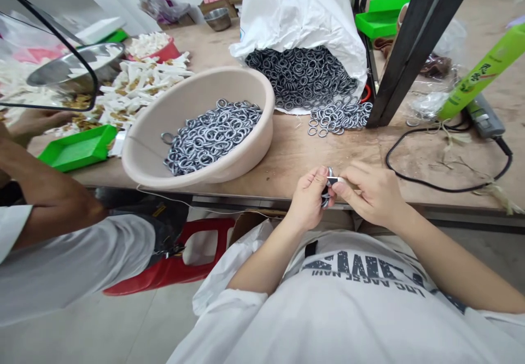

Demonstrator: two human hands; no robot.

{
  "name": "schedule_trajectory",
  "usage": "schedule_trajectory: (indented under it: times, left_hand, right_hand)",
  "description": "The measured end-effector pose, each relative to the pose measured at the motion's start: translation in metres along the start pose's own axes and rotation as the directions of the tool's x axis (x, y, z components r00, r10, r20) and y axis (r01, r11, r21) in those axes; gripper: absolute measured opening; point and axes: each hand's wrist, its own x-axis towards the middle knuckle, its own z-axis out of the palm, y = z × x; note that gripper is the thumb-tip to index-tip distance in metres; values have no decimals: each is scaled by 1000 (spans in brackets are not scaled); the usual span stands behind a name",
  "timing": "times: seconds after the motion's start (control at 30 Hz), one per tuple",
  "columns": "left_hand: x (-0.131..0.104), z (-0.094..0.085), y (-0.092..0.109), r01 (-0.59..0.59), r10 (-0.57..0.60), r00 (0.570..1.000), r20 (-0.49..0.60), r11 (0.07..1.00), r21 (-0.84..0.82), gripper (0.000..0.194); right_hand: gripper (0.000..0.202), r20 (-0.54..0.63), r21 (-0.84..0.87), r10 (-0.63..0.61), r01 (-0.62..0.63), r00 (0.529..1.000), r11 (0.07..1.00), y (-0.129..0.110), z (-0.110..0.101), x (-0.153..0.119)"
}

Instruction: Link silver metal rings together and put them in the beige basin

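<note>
Metal ring (328, 188) with white tab (338, 180) at table (287, 156) front edge, pinched between both hands. Left hand (308, 200) fingers closed on ring; right hand (371, 192) fingertips pinching tab. Beige basin (197, 178) of rings left; white sack (301, 9) spilling rings behind.

Bright, even light fills the workspace, most of it falling from above and the far side — shadows on the desk (287, 151) stay soft and short, the deepest lying under the tilted beige basin (246, 156). The white sack (299, 14) is nearly blown out, and a metal bowl (74, 69) at left carries a pale glare. Wide-angle distortion bends the frame edges — the dark post (414, 41) leans, the desk rim curves. The centre is sharp; the far corners are soft.
</note>
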Motion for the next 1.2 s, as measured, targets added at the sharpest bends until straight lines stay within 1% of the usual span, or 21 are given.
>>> schedule_trajectory:
  times: [0.07, 0.1, 0.2, 0.27, 0.3, 0.37, 0.47, 0.53, 0.6, 0.67, 0.7, 0.73, 0.77, 0.8, 0.83, 0.87, 0.9, 0.97, 1.03, 1.1, 1.2]
  left_hand:
    - [-3, 1, 0, 5, -5, 1000, 21, 1000, -4, 47]
    - [-5, 1, 0, 11, -11, 999, 51, 1000, -1, 48]
    - [-11, 0, 2, 37, -40, 983, 179, 999, 21, 47]
    - [-12, -3, 4, 31, -35, 979, 200, 999, 22, 45]
    - [-12, -5, 5, 24, -27, 984, 175, 1000, 18, 44]
    - [-9, -9, 8, 15, -17, 995, 96, 1000, 18, 41]
    - [-4, -14, 11, 21, -21, 1000, 15, 1000, 21, 37]
    - [-2, -18, 13, 15, -15, 1000, -20, 1000, 8, 40]
    - [-1, -23, 15, 15, -15, 998, -65, 1000, -14, 42]
    - [1, -29, 17, 25, -30, 993, -110, 998, -51, 39]
    - [3, -31, 17, 33, -42, 991, -128, 997, -74, 39]
    - [5, -33, 17, 42, -55, 989, -139, 995, -94, 39]
    - [6, -34, 17, 51, -67, 987, -143, 993, -108, 39]
    - [8, -34, 15, 62, -78, 988, -137, 992, -114, 40]
    - [10, -33, 14, 77, -90, 989, -117, 991, -112, 42]
    - [11, -30, 13, 103, -112, 991, -79, 989, -104, 44]
    - [12, -27, 11, 140, -143, 989, -28, 986, -95, 47]
    - [12, -19, 9, 225, -217, 972, 90, 970, -96, 52]
    - [9, -11, 7, 279, -257, 951, 170, 952, -126, 50]
    - [6, -6, 6, 252, -228, 961, 159, 955, -155, 47]
    - [1, -1, 3, 122, -116, 992, 55, 985, -126, 44]
  right_hand:
    - [36, 25, 38, 2, -3, 1000, 999, 4, 2, 0]
    - [38, 32, 57, 30, -32, 999, 998, 9, 3, 1]
    - [44, 5, 84, 215, -214, 977, 973, 32, 6, 10]
    - [48, -28, 57, 311, -309, 950, 949, 49, 7, 24]
    - [48, -34, 14, 324, -324, 945, 946, 56, 7, 34]
    - [44, -28, -130, 309, -310, 951, 942, 67, 10, 56]
    - [34, 44, -360, 260, -227, 965, 905, 77, 22, 91]
    - [33, 114, -442, 253, -179, 961, 879, 83, 34, 109]
    - [30, 152, -462, 261, -165, 953, 872, 88, 44, 120]
    - [25, 138, -398, 265, -191, 954, 897, 90, 49, 122]
    - [23, 132, -313, 261, -209, 956, 926, 88, 48, 119]
    - [23, 138, -177, 251, -225, 958, 958, 85, 46, 114]
    - [25, 157, 2, 235, -239, 959, 971, 79, 42, 107]
    - [28, 193, 201, 210, -248, 959, 948, 72, 37, 98]
    - [31, 226, 403, 177, -257, 958, 878, 63, 31, 88]
    - [33, 261, 543, 145, -269, 954, 795, 54, 26, 79]
    - [34, 290, 619, 129, -289, 948, 731, 45, 22, 69]
    - [34, 238, 641, 143, -266, 961, 720, 33, 17, 53]
    - [33, 141, 606, 149, -205, 979, 769, 28, 16, 42]
    - [30, 60, 570, 131, -142, 990, 809, 27, 17, 35]
    - [26, -27, 496, 125, -95, 992, 863, 24, 19, 30]
